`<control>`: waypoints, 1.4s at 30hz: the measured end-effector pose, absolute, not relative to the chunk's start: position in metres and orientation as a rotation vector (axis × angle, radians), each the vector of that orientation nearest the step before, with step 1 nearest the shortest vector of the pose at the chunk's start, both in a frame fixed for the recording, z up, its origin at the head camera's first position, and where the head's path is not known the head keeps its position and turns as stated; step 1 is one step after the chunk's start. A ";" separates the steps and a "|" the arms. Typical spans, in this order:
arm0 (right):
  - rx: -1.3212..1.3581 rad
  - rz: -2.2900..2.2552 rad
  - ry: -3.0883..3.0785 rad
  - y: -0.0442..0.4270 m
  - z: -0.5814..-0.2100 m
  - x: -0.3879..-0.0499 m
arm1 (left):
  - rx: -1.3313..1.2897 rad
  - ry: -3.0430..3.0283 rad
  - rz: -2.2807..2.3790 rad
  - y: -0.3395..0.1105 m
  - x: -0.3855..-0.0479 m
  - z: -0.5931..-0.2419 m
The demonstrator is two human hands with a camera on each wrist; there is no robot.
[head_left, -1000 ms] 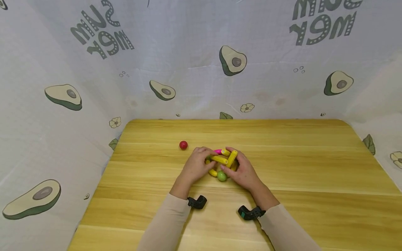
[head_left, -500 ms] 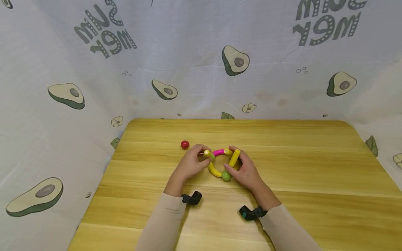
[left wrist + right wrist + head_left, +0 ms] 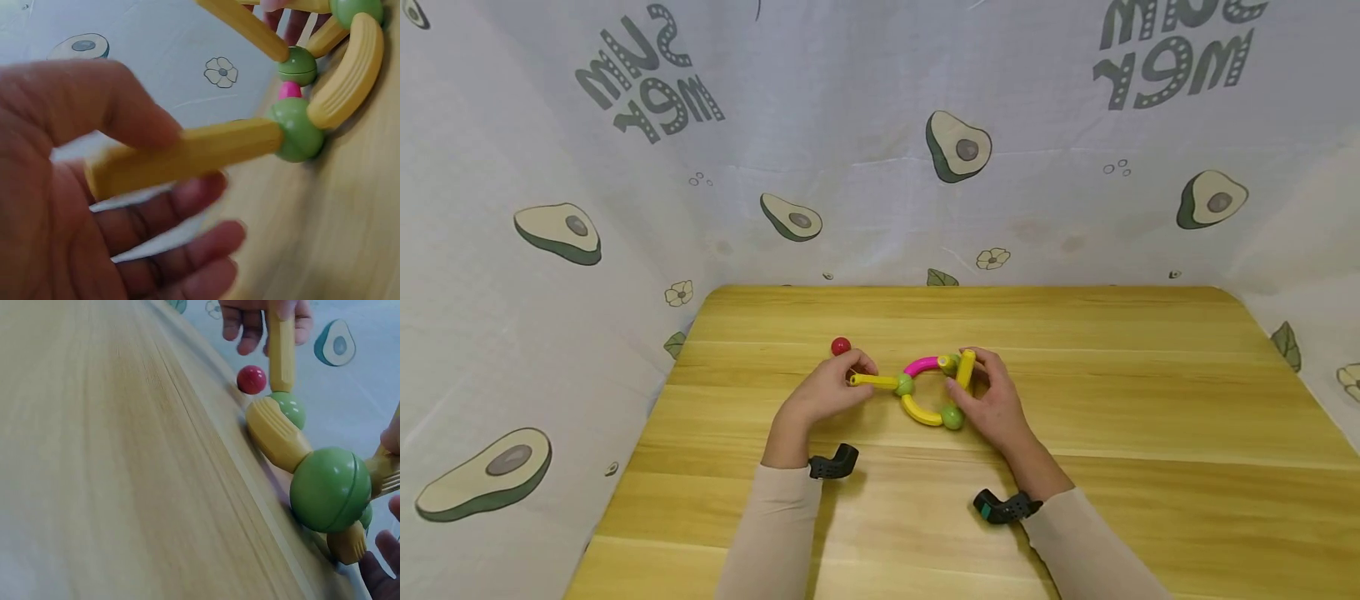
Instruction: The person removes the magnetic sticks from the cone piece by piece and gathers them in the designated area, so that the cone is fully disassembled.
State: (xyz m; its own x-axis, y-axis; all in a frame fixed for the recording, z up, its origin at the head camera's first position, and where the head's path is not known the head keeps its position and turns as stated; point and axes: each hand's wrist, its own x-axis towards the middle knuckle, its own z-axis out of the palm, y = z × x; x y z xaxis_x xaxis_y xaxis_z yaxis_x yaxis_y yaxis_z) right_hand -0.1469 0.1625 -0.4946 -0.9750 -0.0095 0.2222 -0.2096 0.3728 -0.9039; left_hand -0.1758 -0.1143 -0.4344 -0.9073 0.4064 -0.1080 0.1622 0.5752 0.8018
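Note:
The left hand (image 3: 829, 390) pinches a straight yellow rod (image 3: 206, 150) between thumb and fingers; the rod's far end touches a green ball (image 3: 296, 130). That ball belongs to a ring on the table, made of a pink curved piece (image 3: 922, 365), a yellow curved piece (image 3: 921, 412) and green balls, one at the ring's near side (image 3: 952, 417). At the ring's right side the right hand (image 3: 996, 404) grips a raised yellow rod (image 3: 966, 369) with its thumb in front. Its other fingers are partly hidden behind the pieces.
A loose red ball (image 3: 841, 346) lies on the wooden table (image 3: 1075, 333), just behind the left hand. Behind the table hangs a pale curtain (image 3: 865, 167) printed with avocados. Each wrist wears a black strap with a small device.
The left hand has moved left, and its yellow rod now points out leftward from the ring's left green ball. The ring has shifted slightly right; the right hand keeps its grip.

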 end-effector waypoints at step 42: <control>0.609 2.448 -2.298 0.200 -0.469 -0.147 | 0.533 2.789 1.149 -0.057 -0.172 -0.472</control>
